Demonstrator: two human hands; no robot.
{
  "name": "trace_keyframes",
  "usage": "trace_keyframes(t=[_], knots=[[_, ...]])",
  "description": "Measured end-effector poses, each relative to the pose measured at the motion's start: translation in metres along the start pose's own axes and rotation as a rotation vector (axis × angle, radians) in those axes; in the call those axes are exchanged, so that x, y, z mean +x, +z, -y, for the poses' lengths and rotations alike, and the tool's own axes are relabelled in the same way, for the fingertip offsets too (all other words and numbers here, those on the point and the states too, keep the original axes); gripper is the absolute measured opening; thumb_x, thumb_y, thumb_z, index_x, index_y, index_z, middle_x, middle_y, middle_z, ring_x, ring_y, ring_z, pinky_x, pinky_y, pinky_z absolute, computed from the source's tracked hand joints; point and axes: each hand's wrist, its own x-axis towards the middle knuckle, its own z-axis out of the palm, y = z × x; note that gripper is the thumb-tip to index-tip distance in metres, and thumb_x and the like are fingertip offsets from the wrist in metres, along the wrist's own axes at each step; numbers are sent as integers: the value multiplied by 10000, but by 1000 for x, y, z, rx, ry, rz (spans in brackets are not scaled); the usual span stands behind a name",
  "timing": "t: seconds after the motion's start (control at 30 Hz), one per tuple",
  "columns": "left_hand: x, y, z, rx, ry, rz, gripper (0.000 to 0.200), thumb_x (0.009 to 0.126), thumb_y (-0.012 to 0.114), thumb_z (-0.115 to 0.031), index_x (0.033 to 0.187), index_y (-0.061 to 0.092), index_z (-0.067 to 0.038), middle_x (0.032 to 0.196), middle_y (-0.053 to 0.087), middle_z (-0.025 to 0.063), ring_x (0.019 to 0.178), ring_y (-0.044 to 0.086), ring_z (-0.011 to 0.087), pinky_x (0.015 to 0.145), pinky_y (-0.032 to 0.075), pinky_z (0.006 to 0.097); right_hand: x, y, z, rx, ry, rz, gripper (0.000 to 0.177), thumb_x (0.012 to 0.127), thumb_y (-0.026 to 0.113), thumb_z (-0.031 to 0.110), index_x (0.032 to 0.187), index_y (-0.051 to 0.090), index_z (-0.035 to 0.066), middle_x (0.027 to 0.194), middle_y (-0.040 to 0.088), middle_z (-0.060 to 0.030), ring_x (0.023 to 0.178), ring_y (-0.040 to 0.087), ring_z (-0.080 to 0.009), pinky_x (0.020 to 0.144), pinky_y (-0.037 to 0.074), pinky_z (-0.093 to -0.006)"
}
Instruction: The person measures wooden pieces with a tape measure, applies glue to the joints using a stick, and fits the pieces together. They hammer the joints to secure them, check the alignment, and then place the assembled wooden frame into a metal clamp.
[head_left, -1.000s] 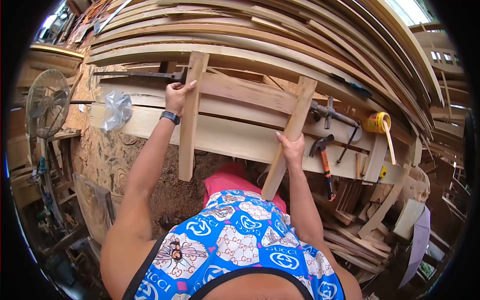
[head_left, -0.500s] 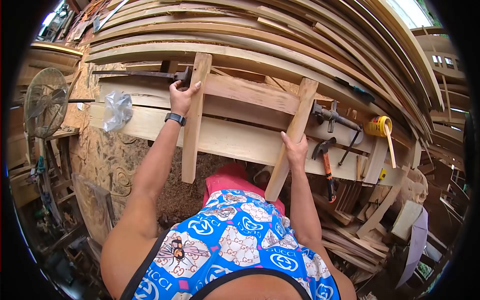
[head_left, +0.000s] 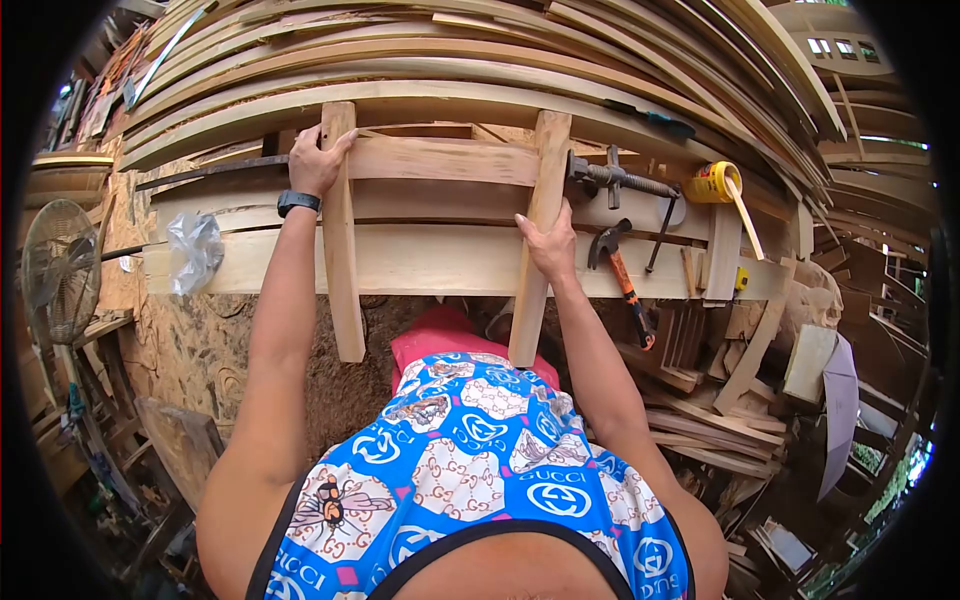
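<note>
Two upright wooden pieces, the left one (head_left: pixel 341 250) and the right one (head_left: pixel 541 240), are joined by a wooden crosspiece (head_left: pixel 440 160). My left hand (head_left: pixel 318 162), with a dark watch on its wrist, grips the upper part of the left piece, its fingers partly hidden behind the wood. My right hand (head_left: pixel 550 242) is wrapped round the middle of the right piece. The screw end of a metal clamp (head_left: pixel 620 178) meets the right piece, while its long bar (head_left: pixel 215 172) runs out to the left, near my left hand.
Planks (head_left: pixel 420 262) lie beneath the frame, with stacked boards (head_left: pixel 400 70) behind. A hammer (head_left: pixel 628 285), a yellow glue tub (head_left: pixel 712 183) with a stick and a tape measure (head_left: pixel 741 278) are to the right. A plastic bag (head_left: pixel 194 250) and a fan (head_left: pixel 62 270) are left.
The view has shifted, so the bench and frame appear further left and slightly higher. My left hand has moved up over the left piece's upper end. My right hand still holds the right piece.
</note>
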Motion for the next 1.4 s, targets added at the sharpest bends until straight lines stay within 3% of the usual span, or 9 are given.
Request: trace_keyframes(t=[0.27, 0.5, 0.57, 0.77, 0.8, 0.93, 1.0, 1.13, 1.4], knots=[[-11, 15, 0, 4, 26, -90, 615, 826, 808, -524, 1106, 702, 12, 1055, 702, 213, 999, 672, 389, 895, 524, 460, 6, -7, -3, 18, 29, 42, 855, 828, 805, 291, 1463, 352, -57, 1229, 647, -307, 1127, 659, -430, 969, 522, -456], [-18, 22, 1, 6, 41, -134, 625, 840, 792, -527, 1121, 693, 22, 1081, 695, 231, 1032, 669, 400, 923, 523, 451, 30, -45, 16, -205, -117, -237, 772, 806, 831, 337, 1397, 492, -25, 1264, 589, -255, 1148, 588, -410, 999, 484, -472], [-20, 20, 0, 7, 39, -122, 616, 848, 786, -520, 1120, 696, 25, 1095, 694, 240, 1039, 672, 397, 922, 525, 439, 51, -50, 16, -401, -525, -365, 744, 813, 823, 335, 1391, 513, -16, 1326, 558, -262, 1205, 539, -410, 1038, 453, -485], [-25, 21, -2, 141, 26, -91, 712, 816, 773, -609, 1193, 665, -15, 1165, 680, 202, 1143, 624, 366, 1040, 429, 499, 65, -44, 37, -777, -292, -167, 758, 848, 688, 604, 1380, 553, 81, 1423, 557, -96, 1172, 508, -411, 1038, 445, -497], [-26, 22, -1, 189, -2, -72, 744, 810, 755, -645, 1245, 643, -52, 1212, 671, 172, 1179, 610, 340, 1077, 347, 567, 61, -44, 39, -768, -256, -158, 758, 846, 695, 603, 1378, 552, 84, 1421, 558, -101, 1135, 529, -409, 1013, 461, -494], [-30, 21, -7, 186, -50, -87, 743, 819, 733, -660, 1277, 628, -84, 1262, 652, 147, 1185, 610, 327, 1081, 300, 622, 57, -37, 25, -576, -312, -150, 811, 834, 750, 539, 1392, 495, 9, 1436, 505, -212, 1107, 592, -462, 954, 510, -528], [-33, 11, -23, 209, -123, -36, 769, 832, 747, -627, 1298, 615, -30, 1274, 645, 200, 1190, 613, 351, 1067, 407, 484, 51, -32, 19, -490, -368, -181, 836, 830, 770, 509, 1400, 471, -25, 1443, 479, -251, 1129, 597, -481, 949, 520, -532], [-38, 21, -2, 41, -74, -97, 680, 859, 743, -579, 1278, 619, -59, 1254, 642, 158, 1179, 603, 352, 1027, 435, 501, 44, -32, 18, -442, -367, -190, 879, 827, 793, 467, 1416, 431, -76, 1454, 433, -302, 1221, 564, -495, 994, 517, -510], [-45, 18, -6, 31, -9, -110, 636, 858, 792, -481, 1224, 633, 14, 1214, 635, 220, 1154, 602, 391, 1001, 481, 448, 38, -31, 12, -422, -352, -214, 898, 829, 778, 502, 1417, 434, -83, 1455, 429, -300, 1248, 547, -497, 1023, 505, -511]])
